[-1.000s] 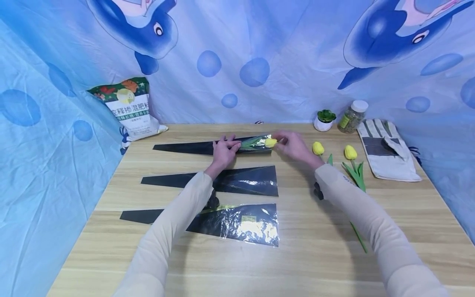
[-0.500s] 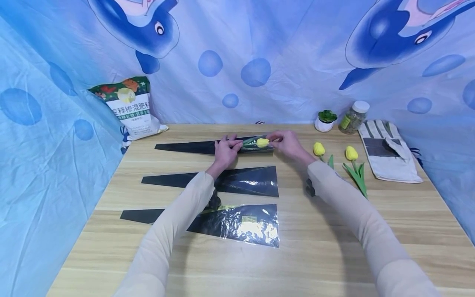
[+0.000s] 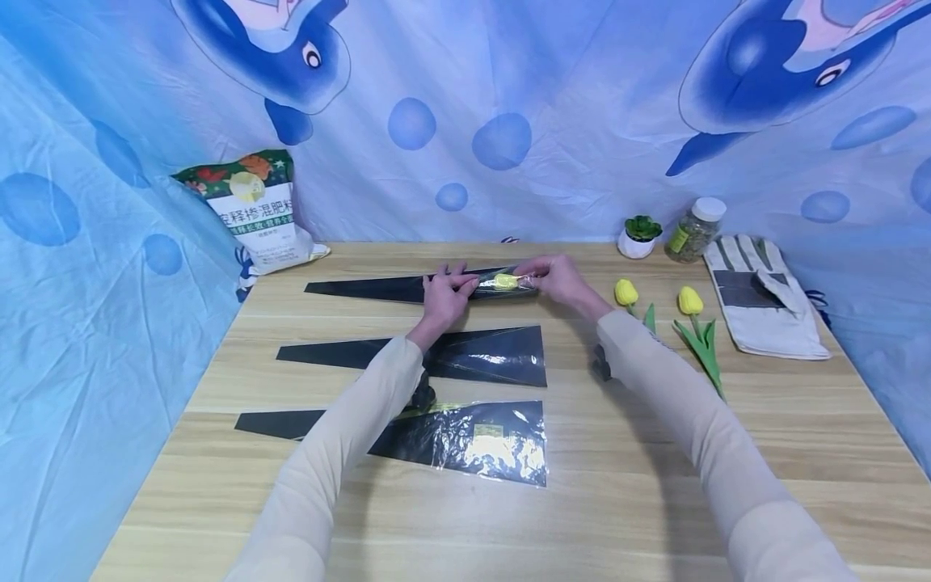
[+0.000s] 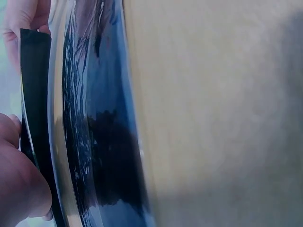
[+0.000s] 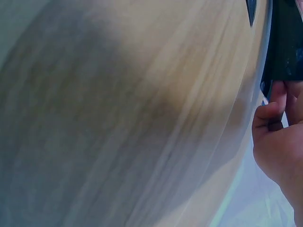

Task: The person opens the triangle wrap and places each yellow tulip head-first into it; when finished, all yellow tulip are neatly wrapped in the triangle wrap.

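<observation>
The head view shows the left hand (image 3: 445, 301) pinching a long tapered black sleeve with a clear film face (image 3: 364, 288) at its middle, flat on the pale wood-grain desk (image 3: 618, 501). A yellow tulip with a rounded head (image 3: 505, 281) lies inside the sleeve near its wide end, where the right hand (image 3: 562, 280) has bent fingers; what they grasp, I cannot tell.

The left sleeve (image 3: 342, 436) and right sleeve (image 3: 691, 412) are long and off-white, with soft wrinkles along their length. The left camera (image 3: 423, 394) and right camera (image 3: 601, 364) beneath are small, black and lumpy.
</observation>
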The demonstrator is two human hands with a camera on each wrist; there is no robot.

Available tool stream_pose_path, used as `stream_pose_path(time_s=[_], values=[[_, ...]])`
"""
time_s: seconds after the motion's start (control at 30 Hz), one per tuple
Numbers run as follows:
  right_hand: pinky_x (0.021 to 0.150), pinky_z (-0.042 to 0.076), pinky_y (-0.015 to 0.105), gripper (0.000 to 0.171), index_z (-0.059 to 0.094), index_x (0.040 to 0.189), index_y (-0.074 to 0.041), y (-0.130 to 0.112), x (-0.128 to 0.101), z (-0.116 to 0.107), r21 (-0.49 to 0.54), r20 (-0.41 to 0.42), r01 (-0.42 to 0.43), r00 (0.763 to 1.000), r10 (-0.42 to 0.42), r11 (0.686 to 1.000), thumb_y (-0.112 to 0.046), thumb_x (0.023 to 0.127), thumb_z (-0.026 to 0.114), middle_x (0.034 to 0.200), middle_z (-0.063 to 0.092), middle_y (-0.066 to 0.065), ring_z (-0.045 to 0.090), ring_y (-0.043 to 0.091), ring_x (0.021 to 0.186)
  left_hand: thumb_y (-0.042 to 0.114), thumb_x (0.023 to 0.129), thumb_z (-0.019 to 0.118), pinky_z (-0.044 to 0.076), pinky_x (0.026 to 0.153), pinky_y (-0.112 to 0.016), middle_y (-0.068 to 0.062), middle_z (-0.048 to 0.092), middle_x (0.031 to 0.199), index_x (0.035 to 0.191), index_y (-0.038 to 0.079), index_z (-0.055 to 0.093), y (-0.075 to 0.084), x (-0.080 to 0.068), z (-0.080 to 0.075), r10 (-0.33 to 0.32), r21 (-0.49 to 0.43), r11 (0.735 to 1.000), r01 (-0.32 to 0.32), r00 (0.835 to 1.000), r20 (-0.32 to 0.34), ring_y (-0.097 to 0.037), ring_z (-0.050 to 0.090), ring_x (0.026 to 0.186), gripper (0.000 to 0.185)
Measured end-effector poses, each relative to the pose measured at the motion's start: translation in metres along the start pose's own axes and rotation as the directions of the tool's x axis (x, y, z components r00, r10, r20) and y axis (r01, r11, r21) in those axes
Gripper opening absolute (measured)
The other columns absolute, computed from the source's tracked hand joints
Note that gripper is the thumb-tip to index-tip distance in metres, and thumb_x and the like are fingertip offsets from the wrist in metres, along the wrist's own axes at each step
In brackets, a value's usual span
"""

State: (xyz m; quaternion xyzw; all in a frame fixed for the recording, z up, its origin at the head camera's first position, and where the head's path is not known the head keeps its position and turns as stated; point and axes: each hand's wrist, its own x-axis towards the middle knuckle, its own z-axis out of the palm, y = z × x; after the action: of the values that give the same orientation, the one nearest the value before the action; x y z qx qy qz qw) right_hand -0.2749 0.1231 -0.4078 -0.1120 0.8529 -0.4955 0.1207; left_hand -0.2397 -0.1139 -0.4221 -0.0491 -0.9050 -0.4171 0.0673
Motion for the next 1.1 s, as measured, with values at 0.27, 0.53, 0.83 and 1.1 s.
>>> stream_pose_path(time_s=[0.27, 0.53, 0.83, 1.1], values=[[0.053, 0.047, 0.022, 0.034, 0.072, 0.122, -0.014, 0.004, -0.002, -0.007, -0.009, 0.083, -0.031, 0.996, 0.031, 0.999, 0.005, 0.096, 0.06, 0.136, 0.061, 0.011, 0.059, 0.018, 0.078, 0.018, 0.097, 0.068, 0.0, 0.118, -0.058, -0.007, 0.056, 0.142, 0.112, 0.008, 0.076, 0.003, -0.002, 0.005, 0.019, -0.019, 1.0, -0.019, 1.0, -0.006, -0.035, 0.028, 0.146, 0.02], [0.079, 0.053, 0.026, 0.027, 0.068, 0.125, -0.004, 0.003, -0.015, -0.019, 0.048, 0.012, -0.021, 1.0, 0.02, 0.999, -0.002, 0.101, 0.055, 0.119, 0.069, 0.012, 0.063, 0.024, 0.098, 0.02, 0.097, 0.067, -0.002, 0.117, -0.059, -0.008, 0.052, 0.146, 0.114, 0.01, 0.076, 0.0, 0.004, 0.005, 0.013, 0.015, 1.0, -0.012, 1.0, -0.023, -0.037, 0.026, 0.147, 0.021], [0.083, 0.055, 0.041, 0.025, 0.067, 0.121, 0.003, 0.0, -0.035, -0.034, -0.028, 0.005, 0.116, 0.993, -0.116, 0.993, -0.002, 0.1, 0.056, 0.11, 0.071, 0.018, 0.066, 0.033, 0.103, 0.02, 0.099, 0.065, 0.002, 0.116, -0.063, -0.009, 0.051, 0.147, 0.116, 0.009, 0.075, -0.003, 0.013, 0.004, 0.047, 0.076, 0.996, -0.044, 0.998, -0.031, -0.039, 0.027, 0.146, 0.022], [0.065, 0.052, 0.023, 0.021, 0.069, 0.114, 0.008, -0.002, -0.05, -0.038, -0.124, -0.001, 0.191, 0.981, -0.193, 0.974, 0.0, 0.098, 0.057, 0.101, 0.072, 0.021, 0.067, 0.037, 0.088, 0.02, 0.099, 0.065, 0.001, 0.116, -0.063, -0.01, 0.051, 0.147, 0.117, 0.01, 0.075, -0.005, 0.017, 0.005, 0.063, 0.118, 0.991, -0.061, 0.998, -0.016, -0.039, 0.026, 0.146, 0.023]])
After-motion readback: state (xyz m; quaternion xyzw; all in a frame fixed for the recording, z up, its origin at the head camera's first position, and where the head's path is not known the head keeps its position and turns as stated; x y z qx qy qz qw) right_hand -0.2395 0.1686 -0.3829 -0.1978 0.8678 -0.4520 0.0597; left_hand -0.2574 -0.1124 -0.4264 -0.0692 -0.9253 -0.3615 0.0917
